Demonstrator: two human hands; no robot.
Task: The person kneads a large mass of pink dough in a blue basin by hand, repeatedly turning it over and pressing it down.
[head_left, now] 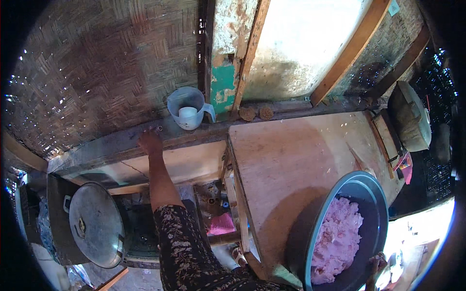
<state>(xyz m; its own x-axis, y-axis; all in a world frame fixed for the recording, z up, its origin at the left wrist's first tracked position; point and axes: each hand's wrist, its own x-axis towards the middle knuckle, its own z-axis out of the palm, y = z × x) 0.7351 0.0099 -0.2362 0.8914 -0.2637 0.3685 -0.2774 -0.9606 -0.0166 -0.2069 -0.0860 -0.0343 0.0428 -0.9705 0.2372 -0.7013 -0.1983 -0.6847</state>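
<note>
**Head view: left hand (151, 141) at the far ledge (111, 145), basin (376, 211) near right**

My left hand's fingers are just left of a pale jug (193, 125); I cannot tell whether they pinch anything. The right hand (376, 266) is at the basin's right rim, its grip unclear to me. A pink mass (337, 242) lies inside the basin, which blocks my view of the table's (286, 155) near part. Two brown clumps (247, 114) sit right of the jug; a lidded metal pot (97, 225) stands near left. Any print on the pink-red packet (406, 169), far right, is too small to read.
</note>
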